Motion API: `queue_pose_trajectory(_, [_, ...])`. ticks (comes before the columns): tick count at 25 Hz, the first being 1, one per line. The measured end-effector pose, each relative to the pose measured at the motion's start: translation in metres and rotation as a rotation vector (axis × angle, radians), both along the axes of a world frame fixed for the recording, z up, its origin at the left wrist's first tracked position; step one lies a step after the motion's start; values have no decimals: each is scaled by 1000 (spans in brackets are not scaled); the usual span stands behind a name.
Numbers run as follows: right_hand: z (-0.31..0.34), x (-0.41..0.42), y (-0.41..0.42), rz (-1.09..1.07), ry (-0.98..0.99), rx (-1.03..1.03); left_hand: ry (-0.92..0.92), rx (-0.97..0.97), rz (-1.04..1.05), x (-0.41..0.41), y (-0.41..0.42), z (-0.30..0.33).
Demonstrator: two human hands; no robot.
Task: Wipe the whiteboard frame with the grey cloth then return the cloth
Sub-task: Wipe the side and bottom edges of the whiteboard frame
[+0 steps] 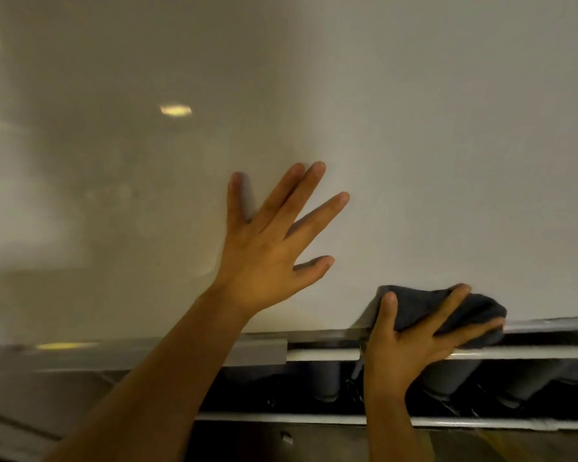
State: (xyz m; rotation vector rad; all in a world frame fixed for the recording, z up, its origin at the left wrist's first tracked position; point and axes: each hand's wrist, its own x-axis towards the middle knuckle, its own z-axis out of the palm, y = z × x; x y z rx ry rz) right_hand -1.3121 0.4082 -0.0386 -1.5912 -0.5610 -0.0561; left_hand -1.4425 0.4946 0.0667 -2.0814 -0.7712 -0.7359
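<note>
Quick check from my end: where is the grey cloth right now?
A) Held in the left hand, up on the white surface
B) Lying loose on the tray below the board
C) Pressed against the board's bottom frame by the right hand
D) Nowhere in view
C: the right hand grips the grey cloth against the bottom frame, while the left hand lies flat and empty on the whiteboard.

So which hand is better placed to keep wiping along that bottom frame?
The right hand: it grips the grey cloth against the whiteboard's bottom frame. The left hand lies flat, fingers spread, on the board, holding nothing.
</note>
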Motion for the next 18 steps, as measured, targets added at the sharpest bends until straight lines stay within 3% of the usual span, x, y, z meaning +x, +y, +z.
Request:
queue_pose_trajectory(11, [-12, -103, 21, 126, 4, -128, -20, -10, -21, 1, -3, 5])
queue_pose_trajectory(18, [-3, -71, 13, 71, 49, 19, 22, -19, 9, 3, -4, 5])
